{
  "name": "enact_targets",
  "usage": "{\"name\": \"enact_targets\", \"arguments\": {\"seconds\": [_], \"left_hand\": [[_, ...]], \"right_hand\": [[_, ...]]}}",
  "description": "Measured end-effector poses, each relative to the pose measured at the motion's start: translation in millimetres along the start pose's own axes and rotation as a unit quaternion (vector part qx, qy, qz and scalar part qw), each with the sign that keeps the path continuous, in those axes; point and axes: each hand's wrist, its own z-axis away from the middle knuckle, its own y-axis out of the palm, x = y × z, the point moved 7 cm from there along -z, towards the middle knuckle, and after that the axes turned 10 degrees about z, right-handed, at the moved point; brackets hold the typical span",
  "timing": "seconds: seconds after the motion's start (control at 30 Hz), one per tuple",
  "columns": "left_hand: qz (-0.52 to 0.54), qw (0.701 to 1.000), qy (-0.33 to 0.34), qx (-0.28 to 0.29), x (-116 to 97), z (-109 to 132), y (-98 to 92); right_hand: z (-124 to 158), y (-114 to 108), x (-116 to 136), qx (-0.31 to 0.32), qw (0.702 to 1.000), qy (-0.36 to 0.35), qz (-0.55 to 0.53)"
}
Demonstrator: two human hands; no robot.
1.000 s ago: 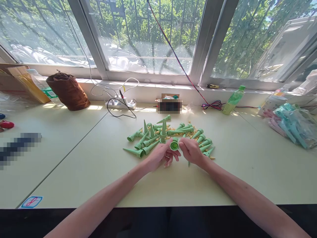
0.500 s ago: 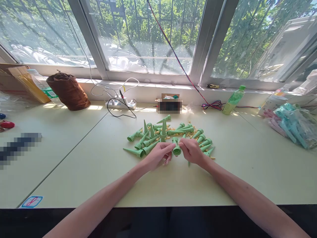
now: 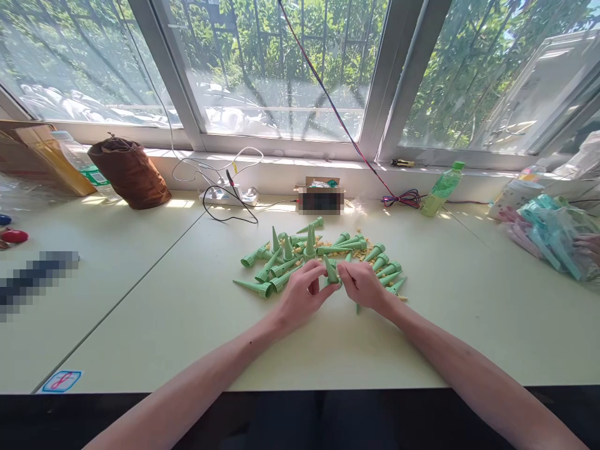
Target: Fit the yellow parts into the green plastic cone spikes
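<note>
My left hand [image 3: 304,290] grips a green plastic watering spike [image 3: 330,270] by its wide capped end, thumb below and fingers behind. The spike's narrow tip points up and slightly left. Right beside it, my right hand [image 3: 360,284] is closed with its fingers curled in; whatever sits in the pinch is hidden. Behind both hands spreads a pile of similar green spikes [image 3: 281,269], most lying on their sides and several standing tip up. Small tan pegs [image 3: 360,255] are scattered among them.
Along the window sill stand a brown drawstring bag [image 3: 130,174], a power strip [image 3: 229,197], a small box [image 3: 321,199] and a green bottle [image 3: 442,189]. A plastic bag of turquoise items [image 3: 553,231] lies right, with another person's hand [image 3: 591,245] at the frame edge.
The held spike has turned from its open round end facing me to its tip pointing up. My left hand has shifted its grip around the base. Another hand has appeared at far right.
</note>
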Motion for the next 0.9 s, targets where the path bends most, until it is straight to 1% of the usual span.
{"name": "enact_targets", "arguments": {"seconds": [0.07,0.13,0.23,0.3,0.37,0.4,0.47,0.53,0.6,0.7,0.83,0.9], "left_hand": [[-0.005,1.000,-0.009,-0.006,0.7,0.1,-0.4],[0.003,0.999,-0.029,-0.016,2.4,0.2,-1.6],[0.042,0.996,-0.081,-0.025,8.1,0.1,-2.8],[0.079,0.990,-0.115,-0.023,12.0,-0.5,-2.6],[0.123,0.981,-0.152,0.000,15.5,-1.0,0.9],[0.150,0.972,-0.178,0.024,17.6,-0.7,4.7],[0.210,0.945,-0.238,0.080,21.6,2.4,14.7],[0.267,0.914,-0.282,0.114,23.5,6.1,22.3],[0.309,0.896,-0.300,0.113,24.5,7.5,24.6],[0.342,0.883,-0.309,0.088,27.7,7.3,22.9],[0.363,0.872,-0.317,0.086,30.1,6.8,21.8],[0.367,0.873,-0.310,0.090,29.2,6.2,21.1]], "right_hand": [[0.3,1.0,-2.2,-0.004,1.000,0.013,0.007],[0.8,-0.7,-5.4,-0.027,0.999,0.031,0.016],[1.9,-6.1,-10.4,-0.073,0.995,0.060,0.029],[2.3,-9.0,-12.4,-0.089,0.993,0.073,0.032],[2.3,-11.1,-12.6,-0.095,0.992,0.078,0.031],[2.1,-11.9,-11.7,-0.096,0.992,0.075,0.028],[1.4,-11.9,-8.1,-0.089,0.994,0.055,0.020],[0.8,-10.5,-3.8,-0.077,0.997,0.027,0.013],[1.0,-8.9,-1.5,-0.069,0.997,0.009,0.012],[1.9,-6.7,-2.5,-0.065,0.998,0.005,0.012],[1.8,-5.1,-3.3,-0.054,0.999,0.006,-0.001],[0.9,-5.9,-2.3,-0.051,0.999,0.005,-0.010]]}}
